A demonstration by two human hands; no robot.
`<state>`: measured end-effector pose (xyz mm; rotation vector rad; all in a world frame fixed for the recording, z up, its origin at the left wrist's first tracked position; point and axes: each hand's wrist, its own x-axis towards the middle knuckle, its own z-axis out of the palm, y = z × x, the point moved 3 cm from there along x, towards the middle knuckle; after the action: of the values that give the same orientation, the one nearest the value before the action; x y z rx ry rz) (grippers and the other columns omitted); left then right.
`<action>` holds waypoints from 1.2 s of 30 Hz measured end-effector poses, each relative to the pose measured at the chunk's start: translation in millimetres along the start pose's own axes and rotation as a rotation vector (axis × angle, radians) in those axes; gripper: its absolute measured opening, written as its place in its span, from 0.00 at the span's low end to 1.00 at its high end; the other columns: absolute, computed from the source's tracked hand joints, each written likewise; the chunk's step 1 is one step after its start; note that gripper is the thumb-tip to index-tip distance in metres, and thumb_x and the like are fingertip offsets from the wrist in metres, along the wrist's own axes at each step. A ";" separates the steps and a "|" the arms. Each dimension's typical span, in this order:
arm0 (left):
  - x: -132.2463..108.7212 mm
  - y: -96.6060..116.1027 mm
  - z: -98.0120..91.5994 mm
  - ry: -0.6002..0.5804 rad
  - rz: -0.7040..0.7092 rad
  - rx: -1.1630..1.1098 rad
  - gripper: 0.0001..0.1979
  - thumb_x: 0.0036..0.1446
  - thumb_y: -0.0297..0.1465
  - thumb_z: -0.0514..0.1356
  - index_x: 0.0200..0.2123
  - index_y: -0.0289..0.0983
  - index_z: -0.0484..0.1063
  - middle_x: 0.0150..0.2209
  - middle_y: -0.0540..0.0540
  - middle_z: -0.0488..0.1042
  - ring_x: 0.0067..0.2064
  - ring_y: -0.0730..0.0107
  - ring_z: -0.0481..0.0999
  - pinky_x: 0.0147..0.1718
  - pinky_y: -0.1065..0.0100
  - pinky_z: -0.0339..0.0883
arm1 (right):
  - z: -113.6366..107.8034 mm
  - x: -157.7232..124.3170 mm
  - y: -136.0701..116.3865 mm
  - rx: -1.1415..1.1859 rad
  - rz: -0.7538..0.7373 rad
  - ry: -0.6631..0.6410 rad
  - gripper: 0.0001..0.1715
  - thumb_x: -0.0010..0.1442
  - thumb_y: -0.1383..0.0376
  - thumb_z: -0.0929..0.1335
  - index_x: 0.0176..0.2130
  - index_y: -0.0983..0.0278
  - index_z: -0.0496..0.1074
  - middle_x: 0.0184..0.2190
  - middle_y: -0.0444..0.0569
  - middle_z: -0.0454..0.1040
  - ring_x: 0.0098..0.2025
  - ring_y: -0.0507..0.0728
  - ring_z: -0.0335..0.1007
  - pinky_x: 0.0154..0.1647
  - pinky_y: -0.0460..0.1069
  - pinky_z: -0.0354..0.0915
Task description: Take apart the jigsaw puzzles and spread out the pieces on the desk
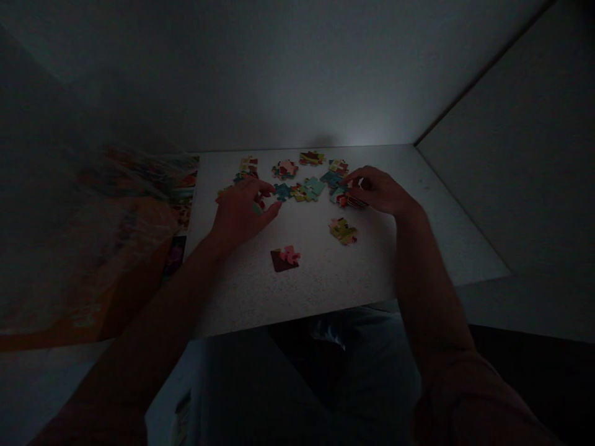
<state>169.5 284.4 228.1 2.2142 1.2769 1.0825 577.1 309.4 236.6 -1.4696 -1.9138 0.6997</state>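
Note:
My left hand point(244, 207) is over the left side of a group of jigsaw pieces, its thumb and forefinger apart beside a dark teal puzzle piece point(282, 191). Partly hidden pieces show beneath its palm and fingers. My right hand point(380, 189) has its fingers bent and the thumb drawn in at the right-hand cluster of puzzle pieces point(338, 197); the fingertips seem to pinch one, though dim light blurs the contact. Between the hands lie a light teal puzzle piece point(314, 188) and a yellow-red puzzle piece point(299, 193), touching each other.
More pieces lie along the back: a pink-red piece point(285, 168) and a brown-yellow piece point(312, 158). Nearer me are an olive piece point(343, 231) and a brown-pink pair point(286, 257). An orange box under clear plastic point(134, 248) stands left. Pale walls border the white table point(307, 288).

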 end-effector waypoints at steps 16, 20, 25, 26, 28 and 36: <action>-10.2 -28.7 14.4 -0.170 -0.062 0.313 0.28 0.74 0.47 0.67 0.71 0.41 0.81 0.76 0.27 0.79 0.80 0.24 0.73 0.83 0.25 0.59 | -20.6 -6.4 31.2 -0.003 0.304 -0.018 0.33 0.44 0.49 0.94 0.43 0.57 0.87 0.39 0.50 0.89 0.37 0.61 0.83 0.36 0.55 0.80; -10.3 -25.6 16.2 -0.123 -0.049 0.301 0.28 0.73 0.47 0.68 0.70 0.41 0.81 0.75 0.26 0.80 0.79 0.23 0.74 0.83 0.24 0.57 | -22.4 -5.7 29.4 0.124 0.284 0.050 0.31 0.47 0.48 0.92 0.40 0.57 0.84 0.32 0.47 0.85 0.32 0.59 0.77 0.31 0.54 0.73; -4.5 -15.1 12.6 -0.039 -0.034 0.138 0.22 0.71 0.46 0.73 0.63 0.46 0.85 0.67 0.32 0.86 0.76 0.26 0.78 0.83 0.27 0.61 | -2.7 7.2 2.7 0.364 0.051 0.187 0.34 0.53 0.39 0.89 0.41 0.54 0.78 0.36 0.46 0.84 0.38 0.60 0.80 0.39 0.55 0.79; -3.3 -11.9 11.8 -0.033 -0.023 0.087 0.20 0.70 0.46 0.75 0.60 0.47 0.86 0.65 0.33 0.87 0.74 0.28 0.80 0.82 0.29 0.64 | 7.6 10.2 -5.0 0.416 0.017 0.189 0.35 0.54 0.37 0.89 0.41 0.53 0.77 0.37 0.46 0.84 0.39 0.60 0.81 0.40 0.56 0.81; -2.5 -3.5 12.1 -0.057 -0.005 -0.026 0.21 0.68 0.47 0.77 0.58 0.47 0.87 0.59 0.35 0.90 0.65 0.33 0.86 0.77 0.33 0.72 | 33.9 14.7 -21.4 0.519 -0.027 0.157 0.36 0.55 0.35 0.89 0.42 0.52 0.76 0.39 0.45 0.84 0.41 0.61 0.83 0.41 0.56 0.83; -10.4 27.5 28.5 -0.230 -0.116 -0.554 0.23 0.74 0.56 0.76 0.44 0.43 0.80 0.40 0.44 0.88 0.39 0.58 0.90 0.45 0.58 0.88 | 115.9 12.2 -65.3 0.733 -0.110 -0.049 0.41 0.58 0.29 0.89 0.38 0.53 0.74 0.37 0.42 0.82 0.36 0.56 0.77 0.41 0.53 0.81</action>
<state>204.0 262.9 222.7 1.7618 0.8643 0.9596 446.8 300.9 208.5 -0.8818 -1.5030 1.2249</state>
